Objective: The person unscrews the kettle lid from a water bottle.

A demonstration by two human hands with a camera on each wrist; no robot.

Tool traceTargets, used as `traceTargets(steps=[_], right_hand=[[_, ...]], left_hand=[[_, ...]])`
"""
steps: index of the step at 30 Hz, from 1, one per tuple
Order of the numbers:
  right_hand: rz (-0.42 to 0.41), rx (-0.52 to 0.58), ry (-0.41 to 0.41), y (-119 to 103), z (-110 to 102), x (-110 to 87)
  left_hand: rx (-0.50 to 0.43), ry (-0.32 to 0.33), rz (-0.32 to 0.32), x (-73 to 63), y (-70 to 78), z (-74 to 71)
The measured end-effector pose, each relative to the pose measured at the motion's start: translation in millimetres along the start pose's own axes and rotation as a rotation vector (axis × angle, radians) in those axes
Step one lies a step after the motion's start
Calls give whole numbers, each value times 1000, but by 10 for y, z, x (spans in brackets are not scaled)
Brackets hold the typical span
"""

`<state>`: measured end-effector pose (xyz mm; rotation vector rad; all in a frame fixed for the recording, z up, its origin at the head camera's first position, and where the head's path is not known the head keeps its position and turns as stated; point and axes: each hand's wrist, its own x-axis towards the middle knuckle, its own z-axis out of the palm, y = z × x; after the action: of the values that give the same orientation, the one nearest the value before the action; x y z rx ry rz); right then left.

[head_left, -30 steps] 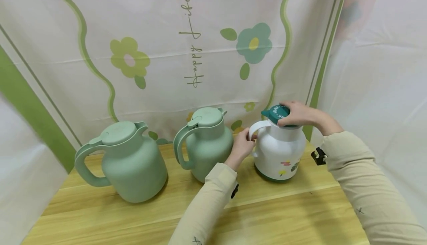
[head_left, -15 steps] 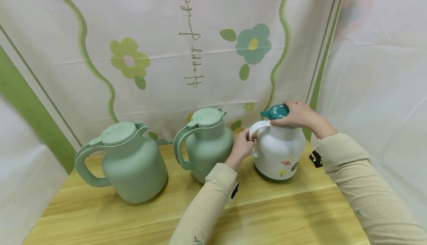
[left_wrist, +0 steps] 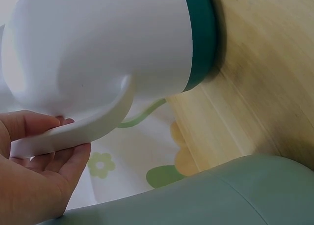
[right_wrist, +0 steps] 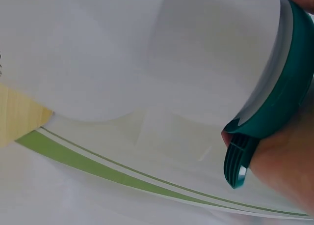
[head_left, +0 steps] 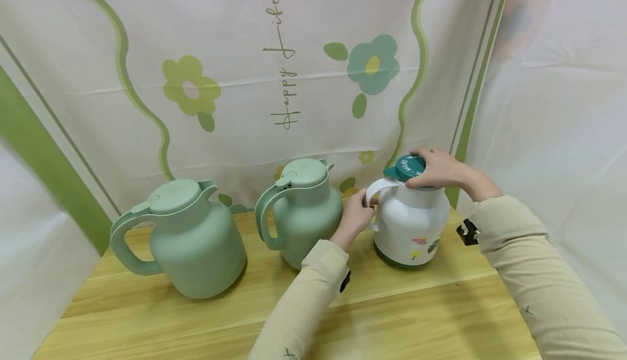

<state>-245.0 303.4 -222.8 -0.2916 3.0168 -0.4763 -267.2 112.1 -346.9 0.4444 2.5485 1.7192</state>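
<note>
A white insulated jug (head_left: 411, 224) with a dark green base and printed flowers stands upright at the right of the table. My left hand (head_left: 355, 215) holds its white handle (left_wrist: 73, 135), the thumb on one side and fingers on the other in the left wrist view. From above, my right hand (head_left: 438, 169) grips the dark green lid (head_left: 409, 168), thumb in front and fingers behind. A ribbed tab (right_wrist: 239, 160) sticks out from the lid's edge in the right wrist view, close against the hand. Most fingers of the right hand are hidden there.
Two sage green jugs stand to the left: a middle one (head_left: 306, 213) close beside my left forearm, and a larger one (head_left: 198, 240) farther left. A printed curtain (head_left: 235, 147) hangs behind the wooden table (head_left: 392, 316), with pale sheets at both sides.
My right hand has shifted left around the lid's front, then back right; the lettering on the lid has turned a little. My left hand and the jug's body have stayed in place.
</note>
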Motion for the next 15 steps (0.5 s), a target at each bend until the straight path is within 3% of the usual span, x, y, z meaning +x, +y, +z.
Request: traceTargets(steps=[5, 11, 15], right_hand=[[30, -7, -7, -12, 9, 18], [111, -70, 60, -56, 57, 53], [123, -91, 99, -83, 48, 35]], left_hand=[[5, 0, -1, 9, -10, 10], [4, -1, -12, 5, -7, 8], [10, -2, -11, -1, -2, 5]])
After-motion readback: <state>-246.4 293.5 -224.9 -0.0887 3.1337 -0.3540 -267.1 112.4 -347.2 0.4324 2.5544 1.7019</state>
